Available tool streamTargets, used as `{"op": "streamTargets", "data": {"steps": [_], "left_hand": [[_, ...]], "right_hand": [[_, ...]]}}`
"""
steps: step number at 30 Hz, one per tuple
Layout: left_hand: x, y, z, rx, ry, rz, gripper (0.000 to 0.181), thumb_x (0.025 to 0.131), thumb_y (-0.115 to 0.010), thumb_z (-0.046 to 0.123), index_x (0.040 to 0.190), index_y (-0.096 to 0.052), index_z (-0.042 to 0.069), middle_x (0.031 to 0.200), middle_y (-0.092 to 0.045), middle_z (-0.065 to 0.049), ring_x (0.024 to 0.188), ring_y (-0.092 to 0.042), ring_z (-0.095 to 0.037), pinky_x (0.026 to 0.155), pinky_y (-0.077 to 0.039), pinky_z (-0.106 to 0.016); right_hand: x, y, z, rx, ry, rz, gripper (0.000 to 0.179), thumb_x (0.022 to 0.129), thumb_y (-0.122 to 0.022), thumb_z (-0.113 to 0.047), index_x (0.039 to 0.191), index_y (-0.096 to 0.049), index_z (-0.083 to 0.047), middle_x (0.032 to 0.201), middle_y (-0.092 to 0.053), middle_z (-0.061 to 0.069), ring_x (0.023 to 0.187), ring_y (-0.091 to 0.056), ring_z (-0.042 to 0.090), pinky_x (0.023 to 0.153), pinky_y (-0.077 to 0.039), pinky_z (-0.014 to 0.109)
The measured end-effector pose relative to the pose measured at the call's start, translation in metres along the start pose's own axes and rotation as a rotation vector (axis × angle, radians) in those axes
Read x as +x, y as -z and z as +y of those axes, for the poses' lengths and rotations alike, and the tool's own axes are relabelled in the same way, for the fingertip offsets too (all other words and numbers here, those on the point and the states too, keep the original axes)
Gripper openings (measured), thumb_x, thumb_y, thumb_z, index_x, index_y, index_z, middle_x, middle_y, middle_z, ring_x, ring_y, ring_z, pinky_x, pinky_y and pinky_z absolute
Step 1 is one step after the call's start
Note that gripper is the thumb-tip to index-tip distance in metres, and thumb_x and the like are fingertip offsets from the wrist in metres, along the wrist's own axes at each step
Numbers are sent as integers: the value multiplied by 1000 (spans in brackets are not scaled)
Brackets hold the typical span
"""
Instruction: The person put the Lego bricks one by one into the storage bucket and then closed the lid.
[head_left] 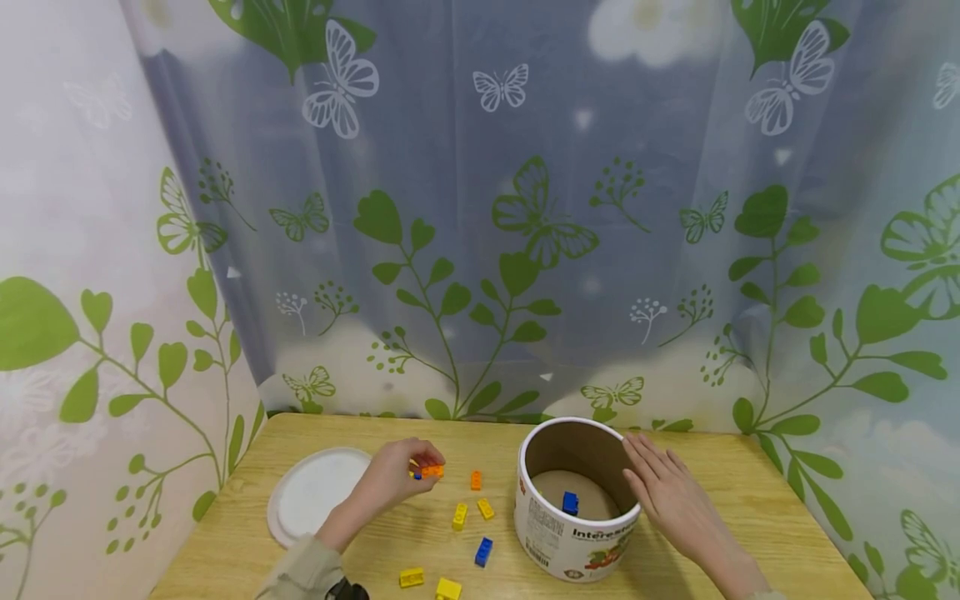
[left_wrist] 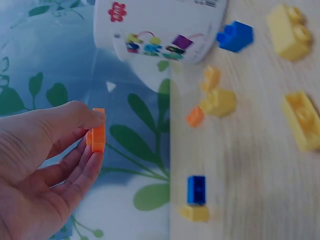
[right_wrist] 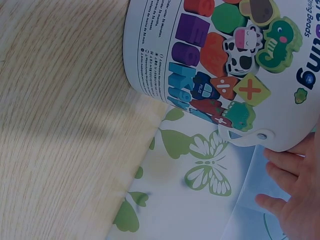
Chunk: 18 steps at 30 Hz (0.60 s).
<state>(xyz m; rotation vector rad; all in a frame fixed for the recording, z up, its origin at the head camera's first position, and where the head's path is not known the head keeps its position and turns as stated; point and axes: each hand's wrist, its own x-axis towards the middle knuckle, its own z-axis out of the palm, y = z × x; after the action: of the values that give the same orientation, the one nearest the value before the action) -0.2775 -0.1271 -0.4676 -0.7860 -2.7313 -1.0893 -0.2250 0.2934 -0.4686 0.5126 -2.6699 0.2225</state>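
My left hand pinches an orange toy brick between thumb and fingertips, above the left part of the table. My right hand rests with fairly straight fingers against the right rim of a round white bucket. Inside the bucket lies a blue brick. Loose bricks lie between the left hand and the bucket: an orange one, yellow ones and a blue one. In the left wrist view, another blue brick sits beside a yellow brick below the held one.
A round white lid lies on the wooden table at the left, partly behind the left forearm. More yellow bricks lie near the front edge. A patterned curtain hangs behind the table.
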Motion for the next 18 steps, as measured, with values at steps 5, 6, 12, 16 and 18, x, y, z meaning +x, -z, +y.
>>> {"op": "streamTargets", "data": {"steps": [5, 6, 12, 16, 18], "left_hand": [[10, -2, 14, -21, -36, 5, 15, 86, -79, 5, 99, -74, 9, 93, -70, 1, 84, -67, -18, 74, -61, -36], [13, -2, 17, -25, -47, 6, 15, 86, -79, 5, 99, -74, 9, 94, -71, 1, 84, -67, -19, 75, -61, -37], [25, -8, 33, -17, -86, 3, 16, 86, -80, 7, 101, -75, 8, 95, -72, -1, 84, -67, -19, 76, -61, -39], [33, -13, 41, -11, -99, 4, 16, 86, -80, 8, 101, -75, 9, 95, -72, -1, 84, -67, -17, 75, -61, -35], [37, -15, 46, -13, -109, 7, 16, 86, -80, 8, 102, -75, 9, 95, -72, -1, 84, -67, -17, 75, -61, -31]], "right_hand": [[0, 0, 1, -6, 6, 3, 49, 103, -58, -22, 147, -52, -1, 151, -51, 15, 141, -45, 36, 115, -34, 59], [0, 0, 1, -6, 6, 3, 49, 103, -58, -22, 147, -52, -1, 151, -51, 15, 141, -45, 36, 115, -34, 59], [0, 0, 1, -17, 13, 14, 50, 102, -59, -21, 146, -52, -1, 150, -52, 16, 140, -46, 36, 114, -35, 58], [0, -1, 0, -20, 20, 25, 49, 102, -59, -21, 146, -53, 0, 149, -52, 17, 139, -47, 37, 114, -36, 58], [0, -1, 0, -18, 18, 25, 49, 102, -59, -21, 146, -53, 0, 149, -52, 17, 139, -47, 37, 114, -36, 59]]}}
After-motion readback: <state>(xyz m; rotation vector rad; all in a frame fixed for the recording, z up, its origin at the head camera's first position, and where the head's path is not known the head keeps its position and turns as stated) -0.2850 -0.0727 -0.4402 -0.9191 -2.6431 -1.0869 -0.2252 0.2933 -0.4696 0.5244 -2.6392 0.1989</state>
